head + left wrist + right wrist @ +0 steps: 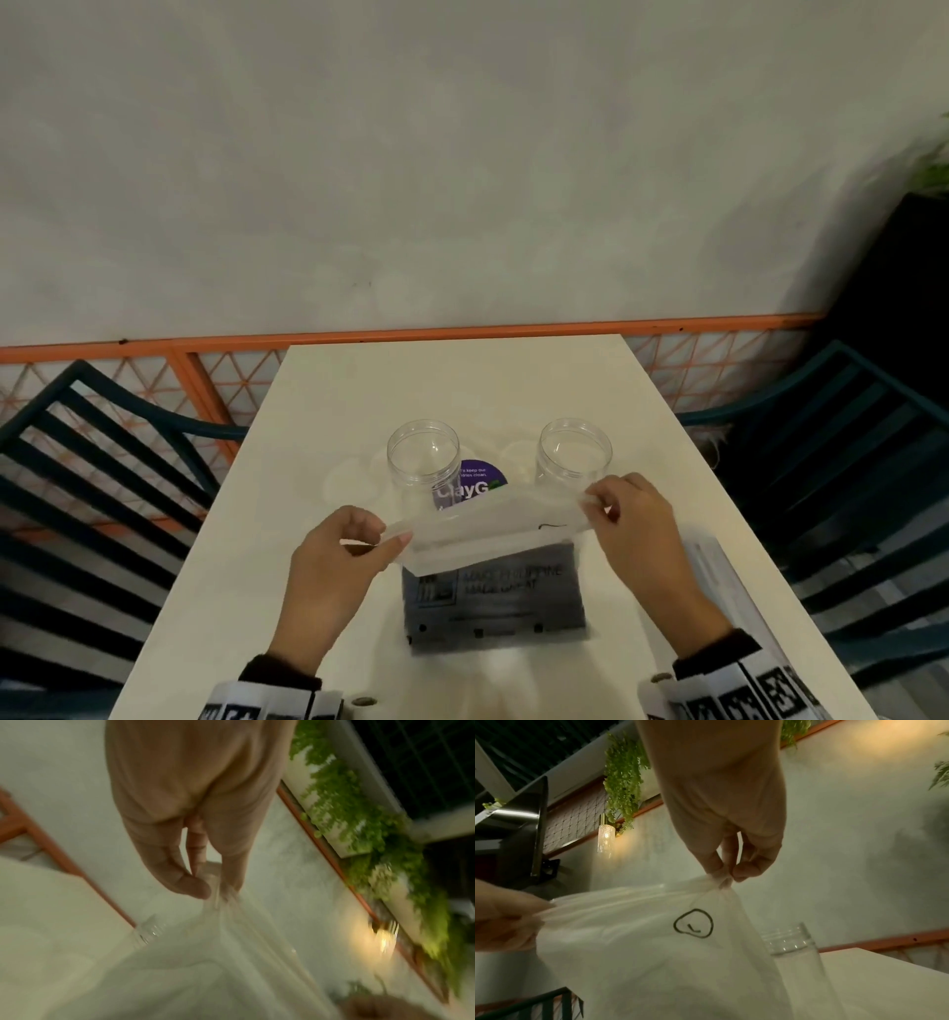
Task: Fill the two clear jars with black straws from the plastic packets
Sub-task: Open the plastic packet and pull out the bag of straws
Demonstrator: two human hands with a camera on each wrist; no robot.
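Observation:
A plastic packet [493, 591] of black straws stands on the white table [359, 401], its clear top flap stretched sideways between both hands. My left hand [354, 539] pinches the flap's left corner, seen up close as the packet film [231, 912] under the left hand [208, 888]. My right hand [611, 509] pinches the right corner; in the right wrist view the right hand [725, 878] grips bunched film of the packet [654, 943], which bears a black marker circle. Two empty clear jars, left jar [423, 462] and right jar [574, 452], stand just behind the packet.
A purple round sticker [477, 483] lies on the table between the jars. A second packet [719, 570] lies at the table's right edge. Dark slatted chairs, left chair [92, 488] and right chair [847, 462], flank the table. A wall with an orange rail [411, 334] runs behind.

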